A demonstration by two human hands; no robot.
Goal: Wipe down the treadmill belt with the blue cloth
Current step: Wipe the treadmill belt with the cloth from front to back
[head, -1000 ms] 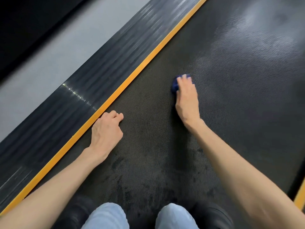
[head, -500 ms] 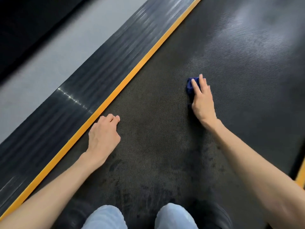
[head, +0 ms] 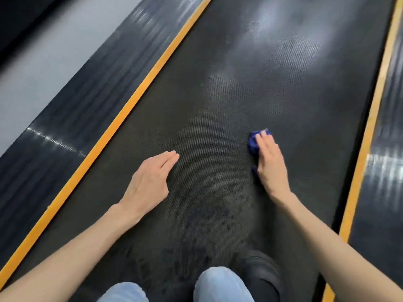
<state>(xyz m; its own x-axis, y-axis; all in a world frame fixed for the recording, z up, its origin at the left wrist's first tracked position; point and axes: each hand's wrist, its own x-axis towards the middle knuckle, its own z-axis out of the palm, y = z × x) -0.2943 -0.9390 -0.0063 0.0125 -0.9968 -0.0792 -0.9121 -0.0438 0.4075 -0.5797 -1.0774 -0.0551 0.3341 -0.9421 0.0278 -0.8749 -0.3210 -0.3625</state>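
Observation:
The dark textured treadmill belt (head: 229,105) runs up the middle of the view, with dark damp blotches near my knees. My right hand (head: 269,164) lies flat with straight fingers on the bunched blue cloth (head: 253,142) and presses it onto the belt at the right of centre. Most of the cloth is hidden under the palm; blue shows at the fingertips and by the thumb. My left hand (head: 150,182) is at the belt's middle with fingers straight and together, holding nothing.
Yellow strips (head: 139,92) edge the belt on both sides, with ribbed black side rails (head: 72,110) beyond. A second rail (head: 386,171) is at the right. Grey floor (head: 43,53) is at the far left. My knees in light jeans (head: 220,284) and a black shoe (head: 261,273) are at the bottom.
My right hand slid the cloth to the right across the belt. My left hand left the yellow strip, moved toward the belt's middle, and its fingers straightened. The view shifted right.

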